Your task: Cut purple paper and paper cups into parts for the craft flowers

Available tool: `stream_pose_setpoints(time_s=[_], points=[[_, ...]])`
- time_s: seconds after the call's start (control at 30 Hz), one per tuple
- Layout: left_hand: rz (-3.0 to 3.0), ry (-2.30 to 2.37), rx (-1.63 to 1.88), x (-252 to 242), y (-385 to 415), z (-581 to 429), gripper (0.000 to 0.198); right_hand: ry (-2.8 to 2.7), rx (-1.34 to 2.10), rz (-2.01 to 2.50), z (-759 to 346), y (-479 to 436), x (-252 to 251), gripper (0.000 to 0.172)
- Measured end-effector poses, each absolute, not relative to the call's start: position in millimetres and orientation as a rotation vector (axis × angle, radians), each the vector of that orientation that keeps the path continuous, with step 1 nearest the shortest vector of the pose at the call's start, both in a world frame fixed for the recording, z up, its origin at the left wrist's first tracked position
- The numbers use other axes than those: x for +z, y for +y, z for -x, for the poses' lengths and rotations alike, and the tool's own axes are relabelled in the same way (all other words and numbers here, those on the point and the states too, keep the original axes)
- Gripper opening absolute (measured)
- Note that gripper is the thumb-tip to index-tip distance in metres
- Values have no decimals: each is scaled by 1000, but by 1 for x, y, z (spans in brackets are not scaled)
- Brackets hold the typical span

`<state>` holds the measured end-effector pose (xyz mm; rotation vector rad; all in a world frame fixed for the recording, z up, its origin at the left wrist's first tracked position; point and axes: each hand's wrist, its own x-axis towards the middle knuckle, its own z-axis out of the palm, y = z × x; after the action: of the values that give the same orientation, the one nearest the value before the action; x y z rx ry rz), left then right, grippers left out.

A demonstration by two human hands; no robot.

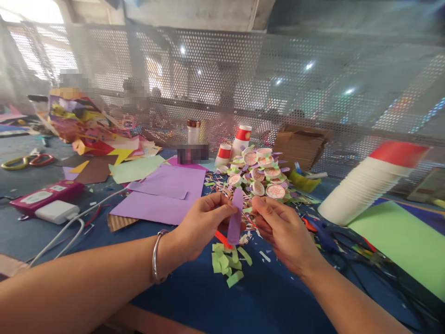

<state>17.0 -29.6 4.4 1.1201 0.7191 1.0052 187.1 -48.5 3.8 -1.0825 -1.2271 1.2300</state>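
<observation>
My left hand (205,220) pinches a narrow purple paper strip (236,218) with a rounded top, held upright near the middle of the view. An orange-red piece (223,239) shows just below that hand; its kind is hard to make out. Close by on the right, my right hand (283,227) has its thumb and fingers pressed together, and whatever lies between them is hidden. Small green paper pieces (229,262) lie on the blue table below the hands. Behind them rises a pile of small white paper rounds with red printing (266,174), with green and purple bits among them.
Purple paper sheets (167,199) lie to the left, near a magenta power strip (52,199) with a white plug and cable. Scissors (28,161) rest farther left. A leaning stack of paper cups (368,185) and a green sheet (403,246) are on the right. Mesh panel (215,74) behind.
</observation>
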Motion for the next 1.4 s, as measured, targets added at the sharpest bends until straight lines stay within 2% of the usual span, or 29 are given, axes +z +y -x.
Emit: stream_pose_setpoints(time_s=[0.2, 0.4, 0.57, 0.73, 0.93, 1.07, 1.27, 1.4], points=[[-1220, 679, 985, 5, -34, -18, 15, -1263, 1244, 1010, -184, -53, 6, 35], [-1284, 620, 963, 6, -39, -18, 17, -1289, 1270, 960, -185, -56, 5, 21], [-938, 518, 778, 6, -32, -15, 11, -1258, 1309, 946, -187, -57, 6, 15], [-804, 414, 600, 4, -24, -12, 19, -1213, 1387, 917, -188, -59, 13, 16], [-842, 354, 640, 7, -27, -8, 12, -1179, 1410, 845, -187, -59, 13, 10], [-871, 401, 741, 11, -28, -8, 18, -1169, 1357, 819, -186, -59, 13, 20], [-1001, 464, 1096, 8, -26, -11, 24, -1191, 1270, 938, -186, -57, 9, 28], [-1076, 496, 1223, 8, -31, -13, 22, -1263, 1249, 960, -184, -56, 6, 32]])
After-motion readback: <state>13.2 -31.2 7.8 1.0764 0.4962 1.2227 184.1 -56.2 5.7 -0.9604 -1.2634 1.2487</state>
